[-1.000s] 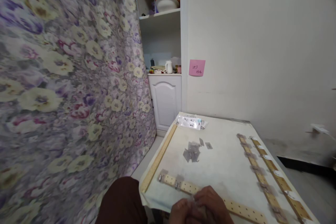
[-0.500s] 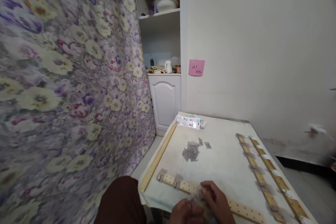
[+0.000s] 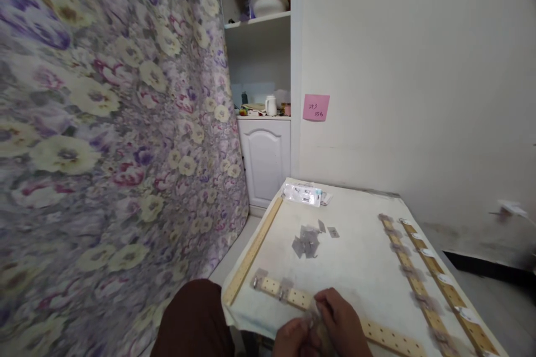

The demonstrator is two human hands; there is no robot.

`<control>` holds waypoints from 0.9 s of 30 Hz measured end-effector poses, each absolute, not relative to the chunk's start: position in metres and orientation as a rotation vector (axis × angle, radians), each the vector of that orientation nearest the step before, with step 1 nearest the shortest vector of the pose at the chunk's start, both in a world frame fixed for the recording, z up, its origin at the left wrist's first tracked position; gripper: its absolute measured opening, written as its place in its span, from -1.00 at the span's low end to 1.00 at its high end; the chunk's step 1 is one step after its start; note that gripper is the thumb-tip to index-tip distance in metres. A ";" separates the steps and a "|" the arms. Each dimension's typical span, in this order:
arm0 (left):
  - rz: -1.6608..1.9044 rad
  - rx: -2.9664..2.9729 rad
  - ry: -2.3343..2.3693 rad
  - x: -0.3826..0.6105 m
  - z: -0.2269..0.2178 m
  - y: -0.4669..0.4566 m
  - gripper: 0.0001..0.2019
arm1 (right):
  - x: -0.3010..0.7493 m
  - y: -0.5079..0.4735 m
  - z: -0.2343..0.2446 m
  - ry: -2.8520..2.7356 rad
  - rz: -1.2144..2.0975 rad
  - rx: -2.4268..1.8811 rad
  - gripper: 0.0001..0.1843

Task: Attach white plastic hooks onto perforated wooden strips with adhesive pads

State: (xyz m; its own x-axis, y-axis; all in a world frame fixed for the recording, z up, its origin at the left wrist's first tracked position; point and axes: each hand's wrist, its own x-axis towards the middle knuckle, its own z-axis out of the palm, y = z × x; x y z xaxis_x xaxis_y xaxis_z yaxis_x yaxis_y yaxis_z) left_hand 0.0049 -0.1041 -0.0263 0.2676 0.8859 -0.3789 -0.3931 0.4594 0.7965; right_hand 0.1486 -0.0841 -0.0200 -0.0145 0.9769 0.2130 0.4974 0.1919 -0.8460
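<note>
At the table's near edge my left hand and my right hand work close together over a perforated wooden strip. Both hands have their fingers closed around a small clear plastic piece, which looks like an adhesive hook; its details are mostly hidden. Two clear square hooks with metal hooks sit on the left part of this strip. Beyond the hands lies a pile of similar clear square hooks, with a single one apart on its right.
A bare perforated strip runs along the left table edge. On the right lie a strip with clear hooks and another with white round pieces. Clear packaging rests at the far end. A floral curtain hangs left.
My hands stay over the near strip, with the right fingers shifted slightly left around the clear piece. The view has moved a little; the things on the table keep their places.
</note>
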 end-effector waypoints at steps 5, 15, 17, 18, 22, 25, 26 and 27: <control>0.964 0.546 0.967 0.009 -0.023 -0.097 -0.52 | 0.147 -0.072 -0.019 -1.703 0.667 -1.425 -0.81; 0.911 0.482 0.998 0.011 -0.025 -0.092 -0.68 | 0.144 -0.058 -0.027 -1.753 0.660 -1.432 -0.79; 0.913 0.486 0.959 0.010 -0.025 -0.092 -0.68 | 0.143 -0.057 -0.027 -1.754 0.672 -1.420 -0.79; 0.913 0.489 0.949 0.010 -0.025 -0.092 -0.67 | 0.142 -0.057 -0.027 -1.750 0.678 -1.416 -0.80; 0.916 0.492 0.983 0.011 -0.025 -0.093 -0.64 | 0.141 -0.057 -0.027 -1.712 0.694 -1.421 -0.80; 0.914 0.491 0.984 0.013 -0.023 -0.092 -0.64 | 0.142 -0.057 -0.029 -1.697 0.703 -1.415 -0.81; 0.908 0.496 0.975 0.013 -0.023 -0.091 -0.64 | 0.143 -0.057 -0.030 -1.694 0.704 -1.412 -0.81; 0.899 0.501 0.970 0.013 -0.024 -0.091 -0.63 | 0.143 -0.057 -0.031 -1.690 0.704 -1.412 -0.81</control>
State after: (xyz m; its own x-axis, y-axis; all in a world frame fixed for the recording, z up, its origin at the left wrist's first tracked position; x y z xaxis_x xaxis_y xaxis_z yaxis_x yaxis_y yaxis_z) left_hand 0.0134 -0.0908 -0.0238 0.2622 0.8329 -0.4874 -0.4228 0.5532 0.7178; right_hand 0.1430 -0.0567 -0.0311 -0.0504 0.9725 0.2275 0.5236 0.2197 -0.8232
